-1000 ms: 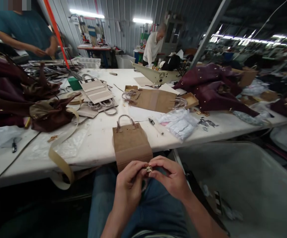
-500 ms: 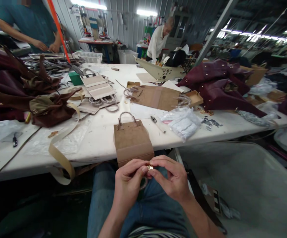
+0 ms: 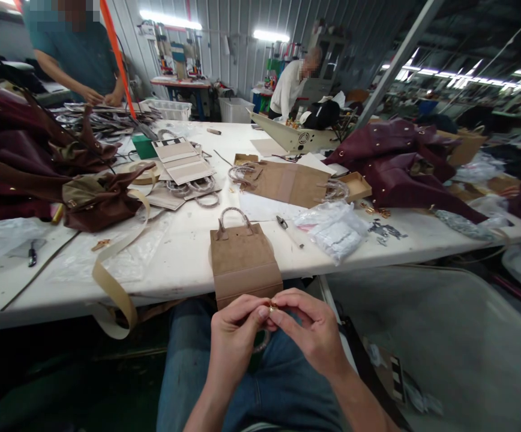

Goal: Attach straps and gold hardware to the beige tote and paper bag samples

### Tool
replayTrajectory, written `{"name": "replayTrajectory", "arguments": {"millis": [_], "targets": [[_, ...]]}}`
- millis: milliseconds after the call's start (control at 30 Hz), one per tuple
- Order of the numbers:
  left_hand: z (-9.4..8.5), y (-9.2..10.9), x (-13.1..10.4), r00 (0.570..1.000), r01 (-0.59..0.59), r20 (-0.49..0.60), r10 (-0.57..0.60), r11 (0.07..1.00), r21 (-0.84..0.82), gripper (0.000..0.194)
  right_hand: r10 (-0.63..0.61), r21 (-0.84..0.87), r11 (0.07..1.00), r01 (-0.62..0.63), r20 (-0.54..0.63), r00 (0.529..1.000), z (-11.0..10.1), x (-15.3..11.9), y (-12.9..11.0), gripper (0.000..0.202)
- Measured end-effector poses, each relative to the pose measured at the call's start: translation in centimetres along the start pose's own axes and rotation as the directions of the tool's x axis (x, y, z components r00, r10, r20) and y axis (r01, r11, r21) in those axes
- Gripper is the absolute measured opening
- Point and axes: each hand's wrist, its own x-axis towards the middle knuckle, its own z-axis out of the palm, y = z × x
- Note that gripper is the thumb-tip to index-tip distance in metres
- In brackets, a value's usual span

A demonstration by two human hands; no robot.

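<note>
Between the fingertips of my left hand (image 3: 237,327) and my right hand (image 3: 308,324) is a small gold metal fitting (image 3: 272,306). Both hands pinch it, thumbs and fingers closed around its sides; its exact kind is too small to make out. Just beyond the hands lies a brown bag panel (image 3: 245,255) with a braided handle at its far end. The panel hangs over the table's front edge toward my lap. Part of another braided handle (image 3: 263,343) shows below my hands.
On the white table (image 3: 174,246) lie a cutting tool (image 3: 290,231), a plastic-wrapped pack (image 3: 335,228), gold fittings (image 3: 374,210) and another brown panel (image 3: 292,183). Maroon bags (image 3: 400,162) are piled at both sides. A grey bin (image 3: 445,324) stands at my right. Two people work across the table.
The view has shifted slightly, so the table and things on it appear a little lower and to the right. Both hands still hold the gold fitting, which looks slightly turned.
</note>
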Motion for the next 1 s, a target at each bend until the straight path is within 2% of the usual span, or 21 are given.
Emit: {"name": "replayTrajectory", "arguments": {"millis": [200,367,533,733,900,1000], "targets": [[-0.5,-0.2,0.0,0.999,0.036,0.015,-0.036,0.999,-0.037,0.020,-0.093,-0.155,0.984,0.092,-0.005,0.996,-0.1,0.0,-0.4,0.010],[-0.4,0.0,0.2,0.999,0.030,0.027,-0.030,1.000,-0.006,0.021,-0.006,-0.035,0.999,0.006,-0.006,1.000,-0.1,0.0,0.1,0.007],[-0.4,-0.1,0.5,1.000,0.015,0.020,-0.016,1.000,0.014,0.019,0.016,-0.021,1.000,-0.016,-0.031,0.999,0.3,0.0,0.6,0.009],[-0.5,-0.2,0.7,1.000,0.022,0.002,-0.022,0.999,0.026,0.020,0.125,0.103,0.987,-0.121,-0.029,0.992,0.8,0.1,1.0,0.011],[-0.7,-0.3,0.8,0.998,0.056,0.003,-0.056,0.998,0.025,0.023,0.033,-0.018,0.999,-0.034,-0.038,0.999,0.5,0.4,1.1,0.008],[-0.8,-0.6,0.9,0.997,0.081,0.010,-0.081,0.996,0.020,0.023,0.025,-0.035,0.999,-0.027,-0.039,0.999,0.5,0.4,1.3,0.008]]}}
